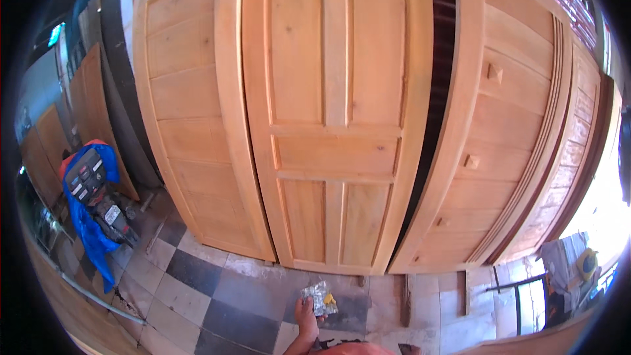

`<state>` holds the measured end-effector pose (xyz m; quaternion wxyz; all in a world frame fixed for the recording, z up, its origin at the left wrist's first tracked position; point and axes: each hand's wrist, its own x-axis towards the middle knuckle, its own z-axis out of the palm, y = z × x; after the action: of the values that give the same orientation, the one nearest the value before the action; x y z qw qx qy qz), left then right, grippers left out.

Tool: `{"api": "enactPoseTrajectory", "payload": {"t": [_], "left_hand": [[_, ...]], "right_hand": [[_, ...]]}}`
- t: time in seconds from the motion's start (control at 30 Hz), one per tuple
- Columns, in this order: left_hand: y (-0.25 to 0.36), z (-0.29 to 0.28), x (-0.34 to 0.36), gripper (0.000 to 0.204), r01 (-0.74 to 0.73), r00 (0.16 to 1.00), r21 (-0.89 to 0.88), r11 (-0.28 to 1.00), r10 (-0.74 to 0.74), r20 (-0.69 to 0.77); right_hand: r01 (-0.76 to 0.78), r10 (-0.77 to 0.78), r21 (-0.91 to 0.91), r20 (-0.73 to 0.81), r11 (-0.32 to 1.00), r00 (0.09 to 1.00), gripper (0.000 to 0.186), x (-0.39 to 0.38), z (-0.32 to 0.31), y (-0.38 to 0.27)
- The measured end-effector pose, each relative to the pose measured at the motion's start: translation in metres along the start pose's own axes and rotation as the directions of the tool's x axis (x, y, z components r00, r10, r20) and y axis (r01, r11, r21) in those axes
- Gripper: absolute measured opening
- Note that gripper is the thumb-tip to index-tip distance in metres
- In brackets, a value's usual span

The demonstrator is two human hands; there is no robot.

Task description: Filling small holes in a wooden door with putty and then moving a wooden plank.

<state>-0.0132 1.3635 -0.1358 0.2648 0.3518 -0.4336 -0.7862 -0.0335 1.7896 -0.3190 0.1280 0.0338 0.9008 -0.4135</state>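
Note:
My left hand (306, 316) comes up from the lower edge with its fingers closed round a small crinkled clear plastic packet (318, 296). A yellow bit (330, 300) shows at the packet's right side; what the packet contains is too small to make out. Beyond the hand, a panelled wooden door (335, 151) stands upright, its foot near the tiled floor. My right hand does not show. Part of an orange-red garment (358, 349) appears at the bottom beside my left forearm.
More wooden doors lean on the left (187, 105) and right (506, 112). A motorbike (108, 213) partly draped with a blue cover (82, 217) stands at far left. Wooden strips (406, 301) lie on the checkered floor (240, 322). A cluttered grey stand (562, 269) is at right.

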Motion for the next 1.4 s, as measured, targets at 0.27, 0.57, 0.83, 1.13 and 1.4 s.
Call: {"api": "enactPoseTrajectory", "payload": {"t": [0.27,0.57,0.83,1.13,1.4], "left_hand": [[0.005,0.003,0.007,0.028,-0.005,1.000,0.035,0.999,0.006,-0.025],[0.002,-0.002,0.009,0.025,0.002,0.999,0.041,0.999,0.000,-0.051],[0.005,-0.003,0.003,0.027,-0.026,0.997,0.012,1.000,0.027,-0.076],[0.001,-0.002,0.006,0.028,-0.031,0.996,-0.022,0.999,0.029,-0.084],[0.015,0.007,0.009,0.038,0.084,0.991,-0.012,0.996,-0.084,-0.106]], "right_hand": [[0.004,-0.006,-0.094,-0.020,0.996,1.000,0.036,0.002,-0.003,0.004],[-0.120,0.124,-0.418,-0.019,0.901,0.992,0.044,0.000,-0.016,-0.020],[-0.103,0.106,-0.331,-0.009,0.938,0.994,0.041,-0.009,-0.020,-0.030],[-0.145,0.168,-0.455,0.010,0.879,0.986,0.039,-0.009,-0.015,-0.019],[-0.036,0.023,-0.341,-0.041,0.939,0.999,0.041,0.008,-0.020,-0.015]]}}
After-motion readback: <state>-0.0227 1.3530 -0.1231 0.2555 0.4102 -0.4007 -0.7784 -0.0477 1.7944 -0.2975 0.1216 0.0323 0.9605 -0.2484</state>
